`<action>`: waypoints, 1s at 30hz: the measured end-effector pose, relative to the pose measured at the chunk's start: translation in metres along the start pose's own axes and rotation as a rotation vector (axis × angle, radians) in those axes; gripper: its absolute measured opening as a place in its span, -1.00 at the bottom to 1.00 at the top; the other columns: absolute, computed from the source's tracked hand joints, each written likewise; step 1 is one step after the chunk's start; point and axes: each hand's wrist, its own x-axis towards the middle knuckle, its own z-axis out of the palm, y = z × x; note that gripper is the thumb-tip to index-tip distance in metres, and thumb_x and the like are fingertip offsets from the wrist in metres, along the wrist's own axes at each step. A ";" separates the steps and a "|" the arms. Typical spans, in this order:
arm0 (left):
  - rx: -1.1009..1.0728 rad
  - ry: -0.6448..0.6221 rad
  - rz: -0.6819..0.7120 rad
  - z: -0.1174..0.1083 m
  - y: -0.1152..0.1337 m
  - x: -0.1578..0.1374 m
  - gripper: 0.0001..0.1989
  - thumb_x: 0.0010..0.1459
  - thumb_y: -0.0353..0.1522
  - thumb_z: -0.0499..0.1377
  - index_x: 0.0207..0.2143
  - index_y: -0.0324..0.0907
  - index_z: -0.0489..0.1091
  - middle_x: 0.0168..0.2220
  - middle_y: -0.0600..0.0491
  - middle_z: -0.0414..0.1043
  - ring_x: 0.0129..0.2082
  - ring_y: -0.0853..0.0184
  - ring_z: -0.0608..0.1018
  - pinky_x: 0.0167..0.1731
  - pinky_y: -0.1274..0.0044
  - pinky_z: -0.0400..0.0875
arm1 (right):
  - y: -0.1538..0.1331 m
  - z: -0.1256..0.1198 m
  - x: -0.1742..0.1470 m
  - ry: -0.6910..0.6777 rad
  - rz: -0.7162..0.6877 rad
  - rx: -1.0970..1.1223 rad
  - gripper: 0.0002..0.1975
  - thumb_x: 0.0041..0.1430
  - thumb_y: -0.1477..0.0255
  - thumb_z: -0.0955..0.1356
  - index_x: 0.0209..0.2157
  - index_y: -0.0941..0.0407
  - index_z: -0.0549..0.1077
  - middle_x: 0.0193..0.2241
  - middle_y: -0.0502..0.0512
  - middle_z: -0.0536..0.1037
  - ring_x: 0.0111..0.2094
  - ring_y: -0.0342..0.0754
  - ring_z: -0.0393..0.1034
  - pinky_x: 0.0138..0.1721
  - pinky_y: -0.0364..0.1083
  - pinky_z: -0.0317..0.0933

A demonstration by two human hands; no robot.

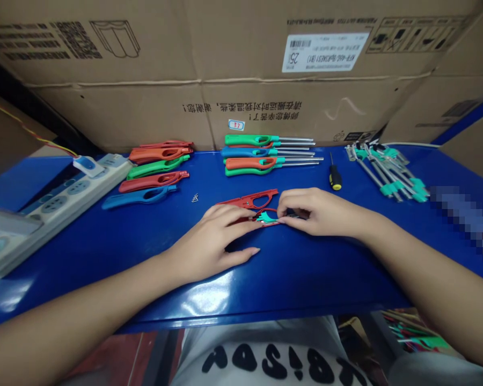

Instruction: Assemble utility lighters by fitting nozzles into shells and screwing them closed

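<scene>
On the blue table lies a red lighter shell half (270,223) with a teal trigger piece (266,217) in it. My left hand (221,236) rests over its left end, fingertips touching the shell and teal part, thumb stretched out apart from the fingers. From the other side, my right hand (314,212) pinches the front end of the lighter's insert, where a metal tube partly shows under the fingers. Just behind, a second red shell half (261,200) lies with its finger loop to the right. My fingers hide much of the front shell.
Coloured lighter shells (153,167) lie back left, near small screws (195,198) and a power strip (64,201). Assembled lighters (251,163) are stacked centre back. A screwdriver (335,174) and metal-tube inserts (390,166) lie right. A cardboard box (145,107) walls the back.
</scene>
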 end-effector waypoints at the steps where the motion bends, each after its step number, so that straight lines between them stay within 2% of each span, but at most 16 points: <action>1: 0.005 -0.012 0.000 0.001 -0.001 -0.001 -0.58 0.32 -0.19 0.20 0.18 -0.06 0.40 0.16 -0.06 0.43 0.18 0.13 0.44 0.22 0.21 0.25 | 0.001 0.001 0.000 -0.004 0.005 -0.002 -0.91 0.28 0.46 0.34 -0.25 0.12 0.51 -0.26 0.07 0.55 -0.30 -0.11 0.41 -0.30 -0.14 0.22; 14: 0.001 -0.021 0.003 0.006 -0.003 -0.001 -0.61 0.37 -0.28 0.13 0.21 -0.09 0.38 0.19 -0.11 0.37 0.23 0.12 0.39 0.24 0.19 0.25 | 0.002 0.000 0.000 0.007 0.022 0.030 -0.92 0.27 0.50 0.35 -0.27 0.13 0.52 -0.28 0.06 0.55 -0.29 -0.11 0.43 -0.26 -0.14 0.25; 25: -0.032 0.002 0.006 0.006 -0.003 -0.002 -0.63 0.37 -0.32 0.11 0.20 -0.10 0.37 0.19 -0.09 0.36 0.23 0.16 0.38 0.25 0.23 0.28 | 0.000 -0.009 -0.002 -0.008 0.010 0.029 -0.86 0.25 0.50 0.35 -0.17 0.11 0.53 -0.18 0.09 0.53 -0.25 -0.11 0.42 -0.27 -0.15 0.26; 30: -0.034 -0.003 0.010 0.007 -0.003 -0.002 -0.61 0.38 -0.32 0.11 0.22 -0.08 0.34 0.19 -0.10 0.35 0.23 0.16 0.37 0.25 0.22 0.28 | 0.001 -0.012 -0.002 0.005 0.010 0.026 -0.91 0.26 0.45 0.37 -0.25 0.12 0.55 -0.25 0.09 0.55 -0.26 -0.08 0.44 -0.22 -0.11 0.27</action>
